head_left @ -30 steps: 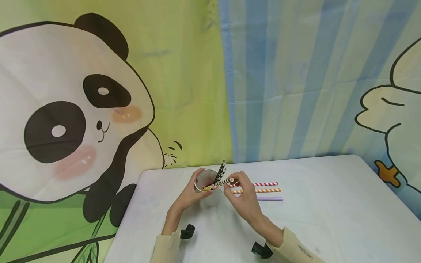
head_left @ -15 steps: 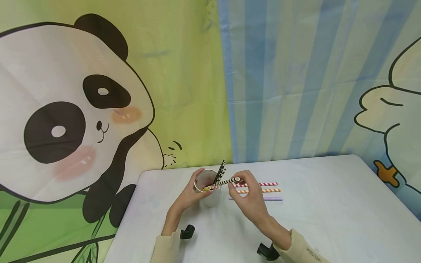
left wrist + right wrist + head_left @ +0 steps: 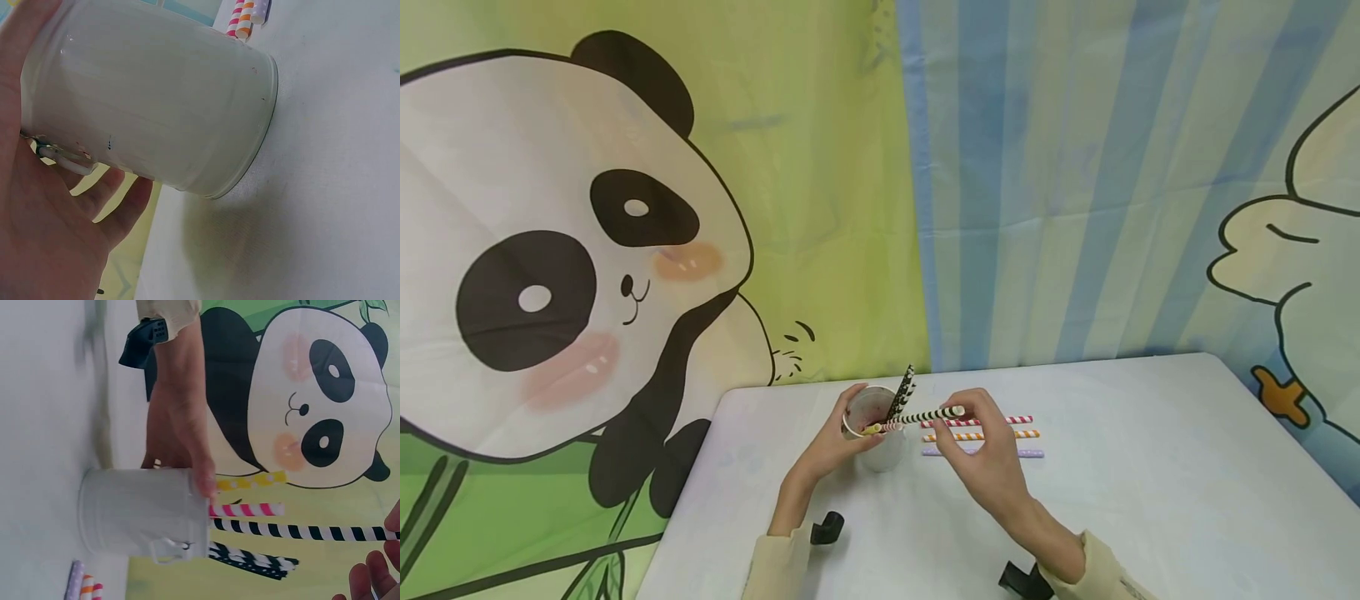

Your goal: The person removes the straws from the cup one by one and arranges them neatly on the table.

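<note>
My left hand [image 3: 829, 452] grips a white bucket-like cup [image 3: 162, 94] near its rim; the cup's base is on the table. Between the thumb and fingertips of my right hand [image 3: 988, 454] is the outer end of a black-and-white striped straw [image 3: 306, 532]. This straw slants out over the rim, its lower end hidden at the cup. Also sticking out of the cup are a yellow dotted straw [image 3: 253, 481], a pink-and-white striped straw [image 3: 250, 510] and black-and-white patterned straws [image 3: 256, 560].
Right of the cup lie a red-striped straw [image 3: 1018, 419], an orange-striped straw [image 3: 1027, 434] and a purple dotted straw [image 3: 1032, 454], side by side on the white table [image 3: 1150, 500]. Behind the table hangs a printed panda curtain [image 3: 820, 208].
My right hand has moved right, drawing the black-and-white striped straw further out, so more of its length shows. The left hand and the cup have stayed in place.
</note>
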Demonstrator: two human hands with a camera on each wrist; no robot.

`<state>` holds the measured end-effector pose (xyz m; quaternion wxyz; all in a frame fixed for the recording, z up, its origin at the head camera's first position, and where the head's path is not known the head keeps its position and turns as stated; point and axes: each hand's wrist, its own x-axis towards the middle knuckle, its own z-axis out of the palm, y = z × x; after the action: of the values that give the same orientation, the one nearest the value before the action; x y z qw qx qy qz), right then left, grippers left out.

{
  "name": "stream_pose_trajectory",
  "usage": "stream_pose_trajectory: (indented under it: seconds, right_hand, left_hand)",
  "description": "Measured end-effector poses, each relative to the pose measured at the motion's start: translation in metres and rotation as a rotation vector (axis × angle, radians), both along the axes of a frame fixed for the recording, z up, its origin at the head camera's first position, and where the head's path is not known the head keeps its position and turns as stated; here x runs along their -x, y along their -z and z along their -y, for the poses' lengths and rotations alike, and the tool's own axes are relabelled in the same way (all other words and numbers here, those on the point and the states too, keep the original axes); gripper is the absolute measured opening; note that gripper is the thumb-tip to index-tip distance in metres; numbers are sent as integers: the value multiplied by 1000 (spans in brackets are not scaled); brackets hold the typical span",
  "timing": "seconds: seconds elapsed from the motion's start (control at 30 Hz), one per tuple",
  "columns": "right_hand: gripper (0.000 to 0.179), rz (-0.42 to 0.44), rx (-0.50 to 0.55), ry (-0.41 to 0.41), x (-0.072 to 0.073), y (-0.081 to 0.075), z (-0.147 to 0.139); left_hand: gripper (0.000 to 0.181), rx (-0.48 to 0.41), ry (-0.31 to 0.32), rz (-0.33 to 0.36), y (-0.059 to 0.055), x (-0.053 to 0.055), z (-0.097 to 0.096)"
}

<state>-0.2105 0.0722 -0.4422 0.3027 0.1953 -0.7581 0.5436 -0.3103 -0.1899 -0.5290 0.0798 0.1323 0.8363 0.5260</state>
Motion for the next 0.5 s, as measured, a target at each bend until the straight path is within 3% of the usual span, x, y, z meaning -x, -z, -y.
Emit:
stream_pose_trajectory:
  seconds: [0.3,0.5]
  right_hand:
    - [30,-125,-2,-28,-13,-18,-7]
    - [29,-144,-62,-73,-11,-16,-8]
  left_hand:
    - [93,1,-6,11,-2,0,-2]
    - [94,-5,7,5,0,0,-1]
